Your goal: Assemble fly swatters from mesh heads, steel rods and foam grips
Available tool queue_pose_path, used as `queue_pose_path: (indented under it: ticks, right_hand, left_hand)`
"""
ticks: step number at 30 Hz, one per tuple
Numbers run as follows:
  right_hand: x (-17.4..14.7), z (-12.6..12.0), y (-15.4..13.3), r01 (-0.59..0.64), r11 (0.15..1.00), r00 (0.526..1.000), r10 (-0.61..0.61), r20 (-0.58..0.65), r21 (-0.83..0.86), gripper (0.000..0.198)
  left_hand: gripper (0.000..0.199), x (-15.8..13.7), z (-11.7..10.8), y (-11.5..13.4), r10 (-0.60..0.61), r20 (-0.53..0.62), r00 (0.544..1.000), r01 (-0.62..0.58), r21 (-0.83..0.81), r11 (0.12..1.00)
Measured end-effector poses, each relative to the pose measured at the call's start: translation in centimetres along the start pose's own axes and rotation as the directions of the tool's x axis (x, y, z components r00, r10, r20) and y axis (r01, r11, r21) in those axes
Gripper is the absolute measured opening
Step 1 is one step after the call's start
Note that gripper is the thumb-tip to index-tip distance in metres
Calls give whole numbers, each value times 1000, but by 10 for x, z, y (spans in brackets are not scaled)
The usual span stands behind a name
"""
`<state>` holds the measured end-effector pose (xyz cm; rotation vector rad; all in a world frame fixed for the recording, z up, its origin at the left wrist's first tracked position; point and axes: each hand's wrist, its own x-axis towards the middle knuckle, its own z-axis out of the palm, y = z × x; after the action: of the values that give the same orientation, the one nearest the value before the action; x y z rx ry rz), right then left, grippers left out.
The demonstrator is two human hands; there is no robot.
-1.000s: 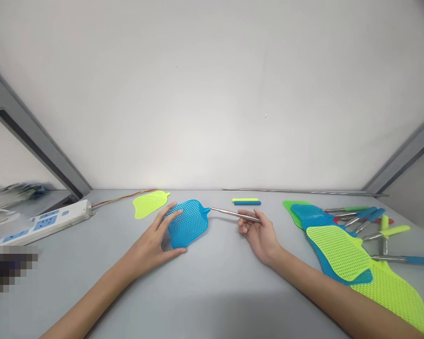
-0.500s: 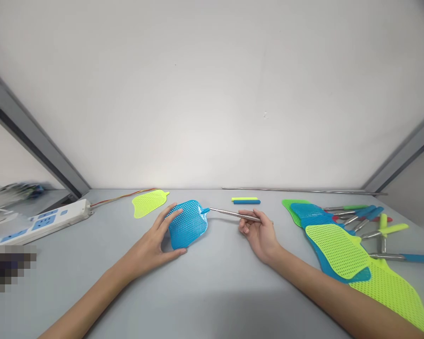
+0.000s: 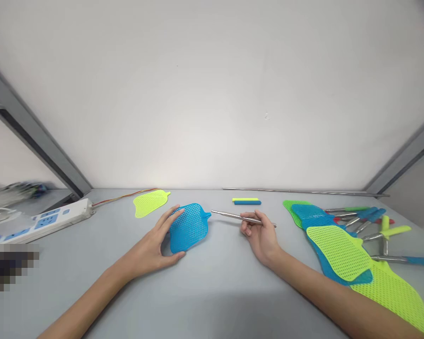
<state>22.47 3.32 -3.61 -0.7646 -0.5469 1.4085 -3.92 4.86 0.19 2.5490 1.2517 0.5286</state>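
Observation:
My left hand (image 3: 159, 240) grips a blue fly swatter head (image 3: 190, 227) by its left side, with the fingers along the top edge and the thumb at the bottom. The head's short stem (image 3: 207, 215) points right. In my right hand (image 3: 257, 230) is a thin metal telescopic rod (image 3: 235, 216), pinched between thumb and fingers. The rod's left tip sits close to the stem, with a small gap between them. Beyond my left hand a yellow-green swatter head (image 3: 151, 202) lies flat. A yellow and a blue handle sleeve (image 3: 247, 202) lie side by side behind the rod.
On the right, several swatters with handles (image 3: 339, 252) lie in an overlapping pile beside my right forearm. Along the wall runs a long metal rod (image 3: 304, 191). A white power strip (image 3: 61, 219) with wires is at the left. Grey frame posts stand at both sides.
The blue head is tilted a little differently and sits slightly lower. More of the rod's right end shows past my right hand, and its left tip is slightly lower.

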Motion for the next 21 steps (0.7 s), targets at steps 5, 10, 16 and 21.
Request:
queue_pose_path:
  ticks: [5,10,16,21]
  right_hand:
    - [0,0,0,4,1000,1000,-4,9,-7,35]
    - [1,-1,1,1,1000,1000,0,16,-30,35]
    - [0,1,1,-3,999,1000,3,4,-50,34]
    - [-2,2,3,23,991,999,-18,33,-136,35]
  left_hand:
    - [76,0,1,-1,-6,-13,1000,5,-22,1000]
    - [77,0,1,-1,-20,-1,1000,20,-35,999]
    - [79,-1,0,1,-5,-15,1000,4,-67,998]
    - [77,-2,3,1,-16,-81,997,7,-106,994]
